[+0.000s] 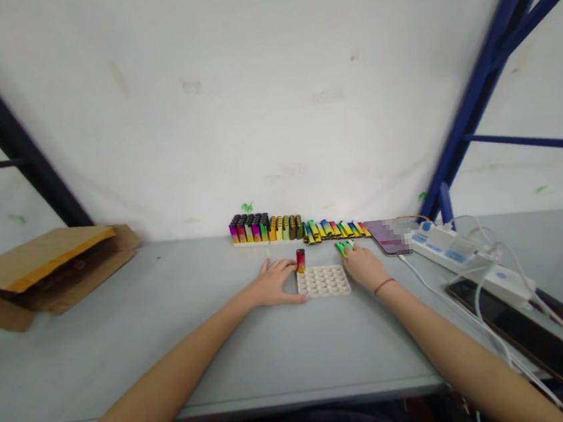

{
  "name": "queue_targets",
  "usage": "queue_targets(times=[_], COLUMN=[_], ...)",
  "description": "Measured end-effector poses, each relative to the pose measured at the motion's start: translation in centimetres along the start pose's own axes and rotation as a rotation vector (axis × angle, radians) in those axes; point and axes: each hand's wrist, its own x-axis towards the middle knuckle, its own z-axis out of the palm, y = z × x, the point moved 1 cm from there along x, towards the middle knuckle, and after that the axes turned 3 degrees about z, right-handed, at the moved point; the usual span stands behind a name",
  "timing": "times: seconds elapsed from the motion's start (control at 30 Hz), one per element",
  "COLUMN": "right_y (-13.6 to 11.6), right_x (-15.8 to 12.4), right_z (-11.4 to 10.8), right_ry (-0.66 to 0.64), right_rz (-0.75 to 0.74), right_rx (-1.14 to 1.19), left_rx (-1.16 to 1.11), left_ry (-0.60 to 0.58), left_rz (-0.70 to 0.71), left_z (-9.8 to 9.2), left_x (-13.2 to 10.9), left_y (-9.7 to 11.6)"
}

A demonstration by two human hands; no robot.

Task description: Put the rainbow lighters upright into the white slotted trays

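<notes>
A white tray [324,292] with rows of round holes lies before me. One red and yellow lighter [301,261] stands upright in its back left corner. My left hand [275,284] rests at the tray's left edge with thumb and fingers spread, the thumb by the front corner and the fingertips beside the red lighter. Past the tray's right side, my right hand [365,269] is closed, with green lighters [343,249] at its fingertips; how many it grips is hard to tell.
Behind, two racks of upright lighters, black-topped [250,229] and yellow-toned [286,228], stand beside a row of lying lighters [336,229]. To the right are a tablet-like device [387,237], a power strip [467,255], cables and a phone [518,327]. A cardboard box [56,268] lies left.
</notes>
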Motion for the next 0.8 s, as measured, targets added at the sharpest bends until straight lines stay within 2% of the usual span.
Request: queue_targets(times=[0.1,0.27,0.43,0.63,0.7,0.8], right_y=[-0.8,-1.0,-0.8,-0.5,-0.4,-0.4], right_x=[0.0,0.5,1.1,1.6,1.6,1.5], right_z=[-0.5,-0.9,-0.8,-0.4,-0.3,-0.8], right_ry=[0.012,0.122,0.010,-0.018,-0.018,0.030], right_rz=[-0.037,-0.047,-0.032,-0.055,-0.042,-0.016], right_rx=[0.023,0.002,0.056,0.112,0.172,0.398], left_rx=[0.008,0.022,0.039,0.049,0.055,0.062], left_ry=[-0.005,-0.020,-0.021,-0.026,-0.031,-0.039], left_rz=[-0.007,-0.014,-0.009,-0.008,-0.010,-0.015], left_z=[0.0,-0.1,0.0,-0.2,-0.3,-0.4], left_x=[0.0,0.0,0.0,-0.1,-0.1,0.0], left_y=[0.0,0.0,-0.1,0.1,0.2,0.3])
